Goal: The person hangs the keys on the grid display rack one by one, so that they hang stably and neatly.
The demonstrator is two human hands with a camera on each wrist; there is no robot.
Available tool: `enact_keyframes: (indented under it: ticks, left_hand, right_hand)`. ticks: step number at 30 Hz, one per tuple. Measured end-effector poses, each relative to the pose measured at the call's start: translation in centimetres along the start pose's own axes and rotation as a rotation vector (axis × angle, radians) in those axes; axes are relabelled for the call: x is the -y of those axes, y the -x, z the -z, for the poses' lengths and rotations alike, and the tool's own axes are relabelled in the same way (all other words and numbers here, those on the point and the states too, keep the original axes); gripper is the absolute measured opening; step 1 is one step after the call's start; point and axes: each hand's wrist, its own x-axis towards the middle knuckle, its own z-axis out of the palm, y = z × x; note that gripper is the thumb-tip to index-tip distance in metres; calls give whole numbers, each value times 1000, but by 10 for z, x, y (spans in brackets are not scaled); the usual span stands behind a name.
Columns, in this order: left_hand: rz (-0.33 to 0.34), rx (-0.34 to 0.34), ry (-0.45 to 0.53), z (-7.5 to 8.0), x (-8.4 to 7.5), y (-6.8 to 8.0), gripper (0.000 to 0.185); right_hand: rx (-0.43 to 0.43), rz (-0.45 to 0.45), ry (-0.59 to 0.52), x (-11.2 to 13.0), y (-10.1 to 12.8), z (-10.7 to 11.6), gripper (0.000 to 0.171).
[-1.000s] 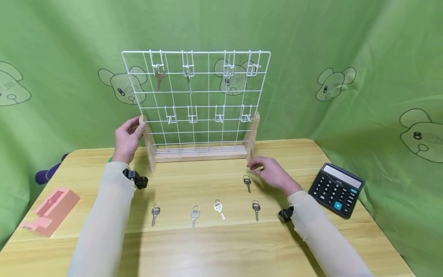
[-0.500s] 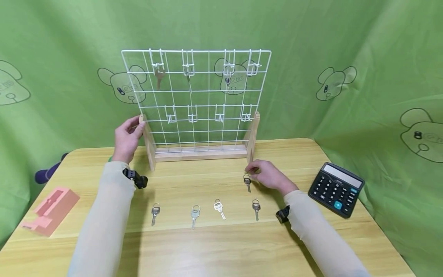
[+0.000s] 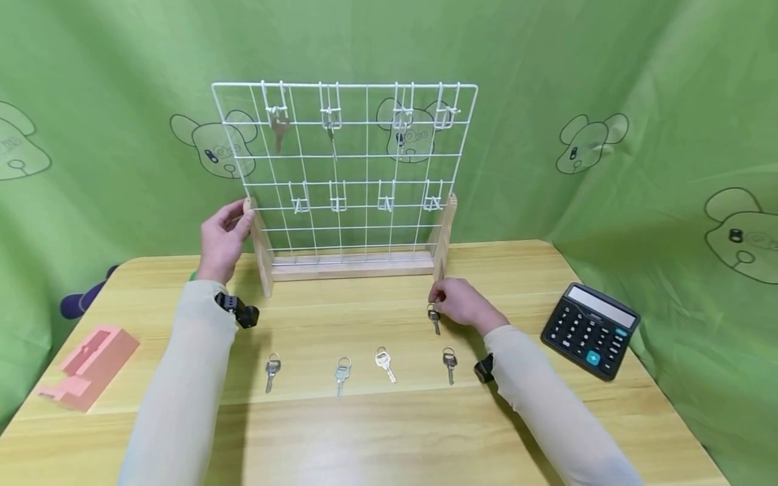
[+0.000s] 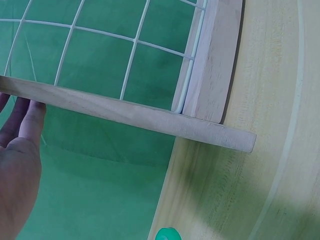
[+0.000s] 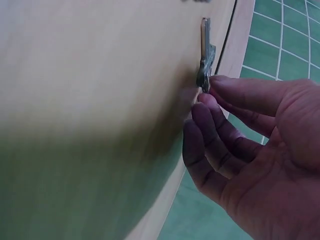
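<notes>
A white wire grid rack (image 3: 346, 169) on a wooden base stands at the back of the table. My left hand (image 3: 225, 236) grips its left wooden post (image 3: 260, 250); in the left wrist view my fingers (image 4: 25, 112) reach behind that post (image 4: 125, 114). My right hand (image 3: 460, 302) rests in front of the rack's right post. It pinches the head of a small metal key (image 3: 434, 319) lying on the table. The right wrist view shows thumb and forefinger closed on the key (image 5: 205, 50). Three keys (image 3: 279, 132) hang from the top hooks.
Several more keys (image 3: 342, 374) lie in a row nearer me on the wooden table (image 3: 389, 432). A black calculator (image 3: 591, 331) sits at the right, a pink block (image 3: 91, 364) at the left edge. Green cloth hangs behind.
My right hand has drawn back to the left and lowered onto the key, and its fingers have closed on the key's head. The left hand has stayed on the post.
</notes>
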Motion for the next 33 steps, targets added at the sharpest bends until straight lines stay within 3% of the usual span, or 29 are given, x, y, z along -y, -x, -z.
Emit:
enact_keyframes:
  ticks: [14, 33]
  left_hand:
    - [-8, 9, 1, -1, 0, -1, 49]
    - [-31, -10, 3, -1, 0, 1, 47]
  right_hand:
    - [33, -7, -67, -4, 3, 3, 9]
    - [-62, 67, -194, 11, 19, 20, 11]
